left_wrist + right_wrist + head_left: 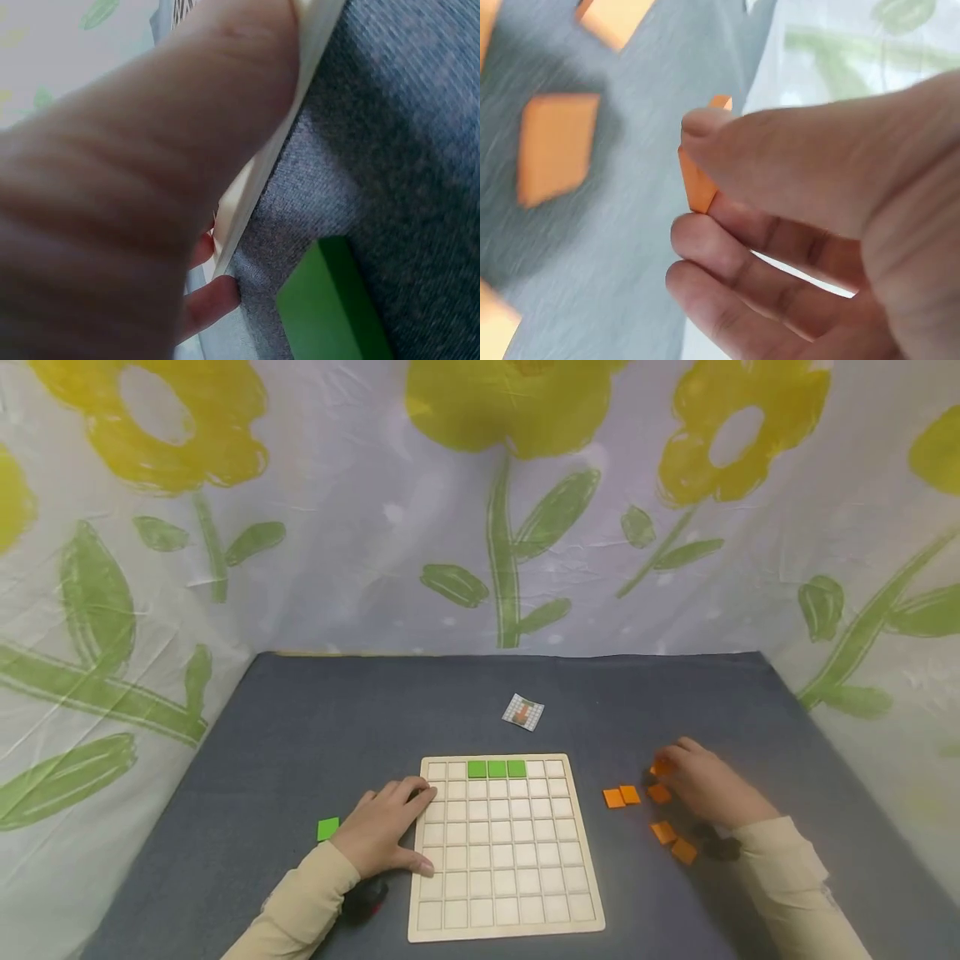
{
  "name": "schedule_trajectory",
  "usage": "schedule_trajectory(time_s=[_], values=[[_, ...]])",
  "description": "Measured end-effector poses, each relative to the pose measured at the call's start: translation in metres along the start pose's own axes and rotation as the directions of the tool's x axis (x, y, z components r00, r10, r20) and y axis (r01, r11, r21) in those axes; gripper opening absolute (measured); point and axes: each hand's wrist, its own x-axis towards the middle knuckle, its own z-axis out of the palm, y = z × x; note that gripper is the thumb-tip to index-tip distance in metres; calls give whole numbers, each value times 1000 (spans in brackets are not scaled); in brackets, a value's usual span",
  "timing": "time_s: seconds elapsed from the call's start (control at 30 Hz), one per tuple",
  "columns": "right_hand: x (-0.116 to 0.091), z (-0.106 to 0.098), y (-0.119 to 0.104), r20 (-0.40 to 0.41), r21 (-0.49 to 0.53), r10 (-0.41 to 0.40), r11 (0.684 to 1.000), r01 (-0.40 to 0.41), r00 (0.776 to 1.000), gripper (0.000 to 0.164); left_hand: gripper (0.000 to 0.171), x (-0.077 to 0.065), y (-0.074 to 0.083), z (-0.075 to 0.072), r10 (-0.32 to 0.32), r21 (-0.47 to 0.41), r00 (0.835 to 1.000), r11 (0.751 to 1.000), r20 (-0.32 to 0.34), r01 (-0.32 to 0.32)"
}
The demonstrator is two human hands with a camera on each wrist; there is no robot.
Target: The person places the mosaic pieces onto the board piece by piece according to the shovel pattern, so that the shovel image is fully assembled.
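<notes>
A pale wooden grid board lies on the dark cloth, with three green square tiles side by side in its top row. My left hand rests on the board's left edge, thumb and fingers spread along it. Just left of that hand lies a loose green tile, seen close up as a green block in the left wrist view. Off to the right, my right hand pinches an orange tile between thumb and fingers. Several other orange tiles lie on the cloth around it.
A small printed card with a grid and an orange figure lies behind the board. The dark cloth reaches back to a hanging flowered curtain. A dark object is partly hidden beneath the left wrist.
</notes>
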Motion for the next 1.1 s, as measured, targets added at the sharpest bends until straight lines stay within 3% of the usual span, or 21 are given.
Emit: schedule_trajectory(time_s=[0.2,0.43,0.8,1.1], values=[[20,-1,-30,24,27,-87,996,86,996,24,98,0,1,1,-8,-19,1000,1000,4,8],[43,13,-61,23,14,-221,975,220,975,25,99,0,0,3,6,-77,1000,997,8,-6],[82,33,-112,88,115,-403,912,393,911,21,98,0,-2,2,25,-83,1000,996,1,-25],[93,50,-137,83,150,-477,874,462,875,15,98,-1,1,-1,13,-118,1000,993,22,-11]])
